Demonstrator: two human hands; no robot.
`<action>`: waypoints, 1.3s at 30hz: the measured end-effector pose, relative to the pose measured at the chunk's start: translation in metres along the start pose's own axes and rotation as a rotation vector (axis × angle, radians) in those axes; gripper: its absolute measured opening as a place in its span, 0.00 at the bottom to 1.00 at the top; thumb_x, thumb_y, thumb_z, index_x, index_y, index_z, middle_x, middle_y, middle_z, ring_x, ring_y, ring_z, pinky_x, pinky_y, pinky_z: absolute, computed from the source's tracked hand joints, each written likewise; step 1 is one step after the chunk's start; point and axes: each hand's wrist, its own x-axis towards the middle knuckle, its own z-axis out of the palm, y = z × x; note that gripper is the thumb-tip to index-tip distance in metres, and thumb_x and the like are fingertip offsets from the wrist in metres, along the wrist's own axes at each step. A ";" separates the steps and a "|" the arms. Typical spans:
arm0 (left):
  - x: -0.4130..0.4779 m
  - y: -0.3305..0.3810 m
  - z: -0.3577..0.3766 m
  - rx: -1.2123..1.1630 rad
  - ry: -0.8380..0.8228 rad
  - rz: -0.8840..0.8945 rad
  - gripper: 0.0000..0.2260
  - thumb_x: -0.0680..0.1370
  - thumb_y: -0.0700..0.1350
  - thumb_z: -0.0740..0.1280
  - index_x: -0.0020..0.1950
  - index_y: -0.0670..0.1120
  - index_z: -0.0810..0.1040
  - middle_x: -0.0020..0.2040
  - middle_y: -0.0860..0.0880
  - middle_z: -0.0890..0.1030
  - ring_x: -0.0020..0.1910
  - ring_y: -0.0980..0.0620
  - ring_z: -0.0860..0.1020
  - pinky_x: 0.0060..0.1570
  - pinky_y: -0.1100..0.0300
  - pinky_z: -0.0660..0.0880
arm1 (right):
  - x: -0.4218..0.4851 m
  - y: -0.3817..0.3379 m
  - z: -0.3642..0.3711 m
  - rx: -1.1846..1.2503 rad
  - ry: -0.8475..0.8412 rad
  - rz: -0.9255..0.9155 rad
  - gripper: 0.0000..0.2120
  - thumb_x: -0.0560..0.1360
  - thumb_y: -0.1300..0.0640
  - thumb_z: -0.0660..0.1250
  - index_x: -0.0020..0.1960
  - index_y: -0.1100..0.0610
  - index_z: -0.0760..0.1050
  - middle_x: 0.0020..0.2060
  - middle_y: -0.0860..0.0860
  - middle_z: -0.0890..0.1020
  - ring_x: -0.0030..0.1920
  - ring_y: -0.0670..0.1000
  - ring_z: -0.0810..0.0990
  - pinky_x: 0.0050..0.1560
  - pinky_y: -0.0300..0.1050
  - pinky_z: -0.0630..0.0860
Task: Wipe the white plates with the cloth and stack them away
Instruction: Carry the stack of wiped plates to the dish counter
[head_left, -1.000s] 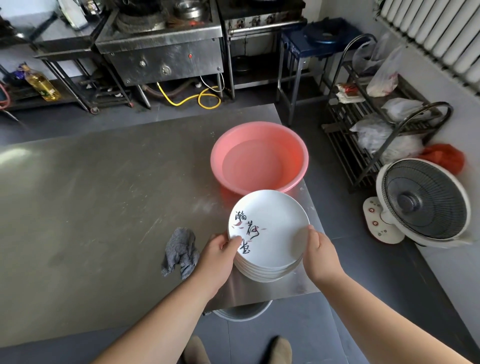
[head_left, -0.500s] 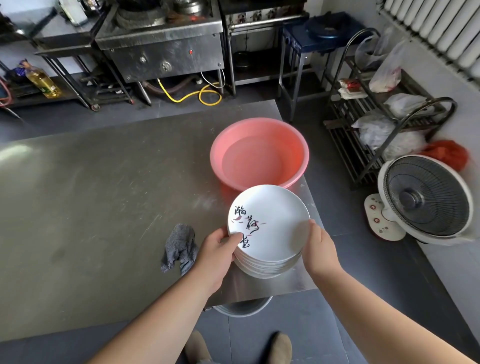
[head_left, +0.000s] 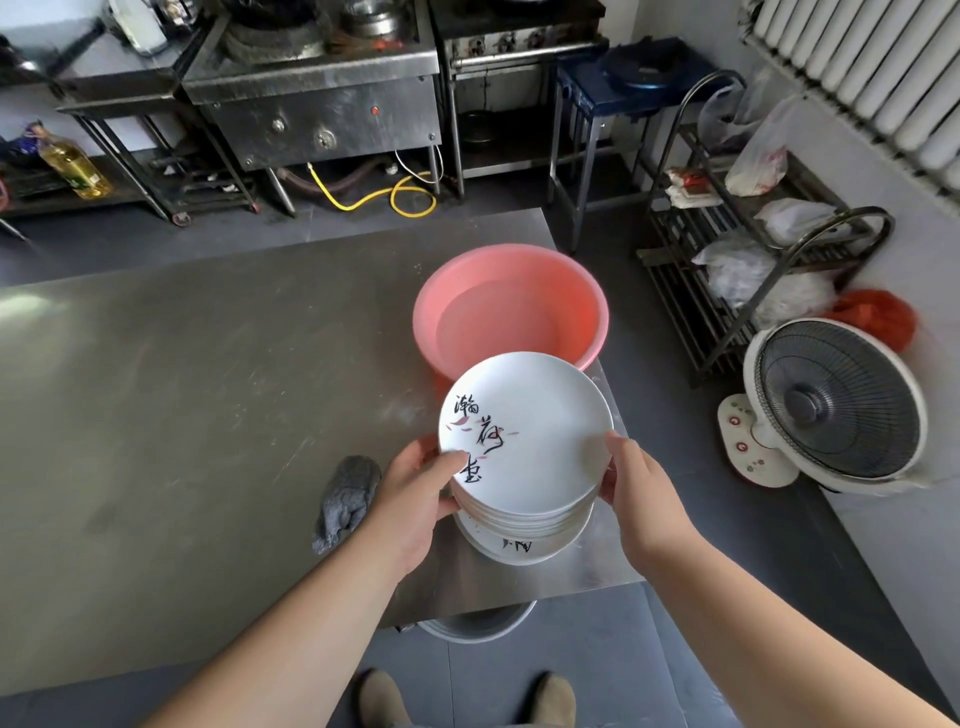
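Note:
A stack of several white plates (head_left: 540, 441) with black calligraphy on the top one is held just above the steel table (head_left: 182, 389), near its front right corner. My left hand (head_left: 415, 499) grips the stack's left edge, thumb on the top plate. My right hand (head_left: 641, 493) grips the right edge. Beneath the held stack, another white plate (head_left: 519, 550) still rests on the table, mostly hidden. A crumpled grey cloth (head_left: 345, 501) lies on the table just left of my left hand, touched by neither hand.
A pink basin (head_left: 589, 312) holding water stands right behind the plates. A metal bowl (head_left: 478, 626) sits below the table's front edge. On the floor to the right are a white fan (head_left: 836, 405) and a wire rack (head_left: 691, 291) with bags. Stoves line the far wall.
Both hands have lifted the upper part of the plate stack slightly, so a lower plate left on the table now shows beneath it. The cloth has not moved.

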 end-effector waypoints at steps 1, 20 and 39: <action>-0.001 0.001 -0.001 -0.002 -0.004 -0.003 0.13 0.82 0.37 0.68 0.67 0.42 0.79 0.59 0.43 0.86 0.60 0.44 0.84 0.52 0.47 0.83 | 0.001 0.002 -0.002 0.014 -0.026 0.000 0.31 0.74 0.34 0.58 0.50 0.62 0.77 0.43 0.49 0.81 0.47 0.52 0.79 0.66 0.66 0.76; -0.054 0.015 -0.008 0.039 0.023 0.169 0.14 0.82 0.34 0.68 0.67 0.41 0.78 0.60 0.45 0.86 0.57 0.50 0.85 0.51 0.57 0.82 | -0.042 -0.014 -0.016 0.002 -0.167 -0.319 0.20 0.75 0.33 0.64 0.67 0.32 0.72 0.54 0.50 0.87 0.56 0.55 0.86 0.66 0.61 0.77; -0.137 0.036 -0.053 -0.048 0.235 0.355 0.30 0.73 0.41 0.70 0.75 0.56 0.74 0.66 0.50 0.84 0.65 0.45 0.82 0.63 0.34 0.78 | -0.065 -0.065 0.034 0.000 -0.502 -0.442 0.24 0.72 0.35 0.70 0.67 0.38 0.76 0.55 0.51 0.86 0.57 0.56 0.85 0.66 0.64 0.78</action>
